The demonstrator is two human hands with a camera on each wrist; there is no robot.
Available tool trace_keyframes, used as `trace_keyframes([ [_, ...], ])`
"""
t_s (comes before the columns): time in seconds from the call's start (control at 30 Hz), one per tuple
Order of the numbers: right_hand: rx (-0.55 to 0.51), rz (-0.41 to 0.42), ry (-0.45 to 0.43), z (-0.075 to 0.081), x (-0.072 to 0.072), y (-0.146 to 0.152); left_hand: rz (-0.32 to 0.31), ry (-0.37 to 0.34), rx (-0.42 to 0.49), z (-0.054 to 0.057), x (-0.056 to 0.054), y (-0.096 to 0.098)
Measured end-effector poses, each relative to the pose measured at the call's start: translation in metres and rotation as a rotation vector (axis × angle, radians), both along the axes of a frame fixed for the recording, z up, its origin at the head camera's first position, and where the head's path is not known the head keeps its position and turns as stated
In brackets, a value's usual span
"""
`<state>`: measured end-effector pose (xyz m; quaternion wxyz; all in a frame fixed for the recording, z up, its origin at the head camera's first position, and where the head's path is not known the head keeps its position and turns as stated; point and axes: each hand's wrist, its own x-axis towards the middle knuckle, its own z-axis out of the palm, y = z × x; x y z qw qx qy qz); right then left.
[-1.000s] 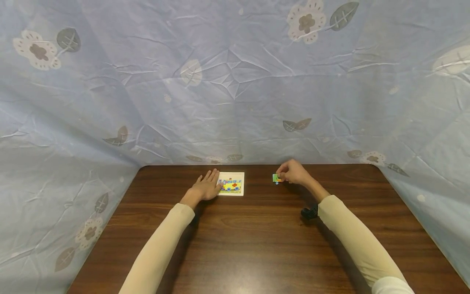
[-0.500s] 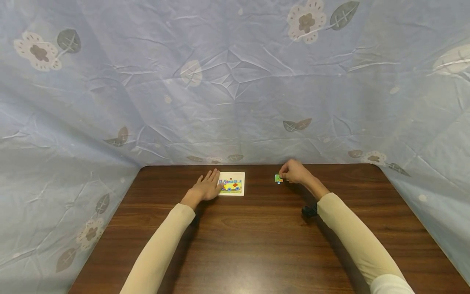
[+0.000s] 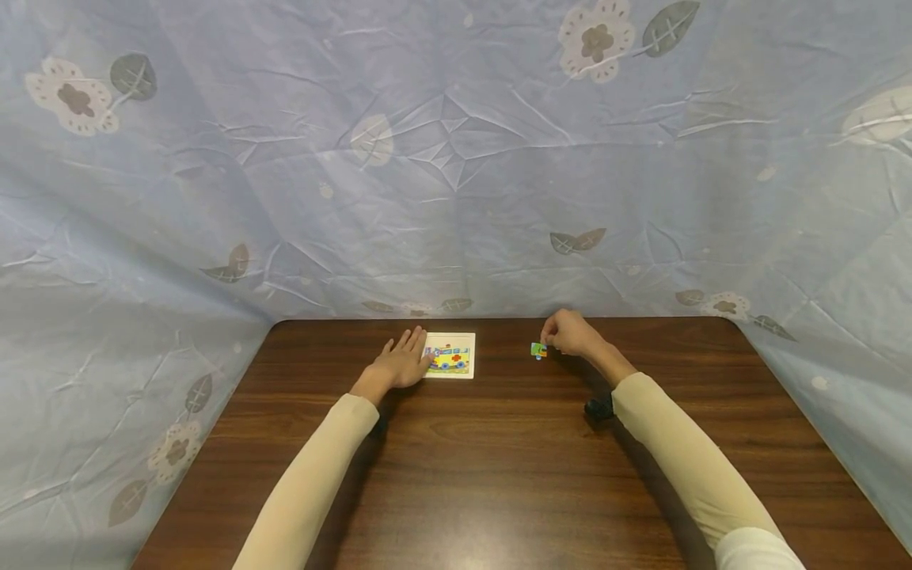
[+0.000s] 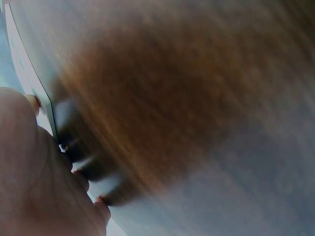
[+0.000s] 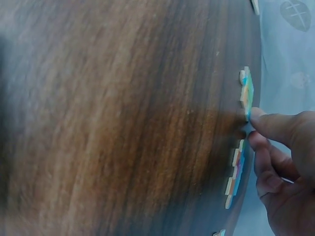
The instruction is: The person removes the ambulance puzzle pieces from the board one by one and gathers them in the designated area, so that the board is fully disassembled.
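On my feed I've got a crinkly sheet, flowers and leaves printed on, behind and beside the table.

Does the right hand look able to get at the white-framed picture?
Probably, yes: the left hand covers only the left part of the picture, and just a small puzzle piece lies between its open right side and the right hand.
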<state>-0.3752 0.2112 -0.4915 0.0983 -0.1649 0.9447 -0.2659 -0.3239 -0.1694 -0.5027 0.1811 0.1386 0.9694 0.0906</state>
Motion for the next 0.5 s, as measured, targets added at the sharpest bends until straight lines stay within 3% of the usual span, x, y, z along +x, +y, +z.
trace_keyframes([
  [0.5,-0.038,-0.002,0.032,-0.0057,-0.0071,-0.0005,-0.011,0.009,0.013,0.0012,0.0011,-0.002],
])
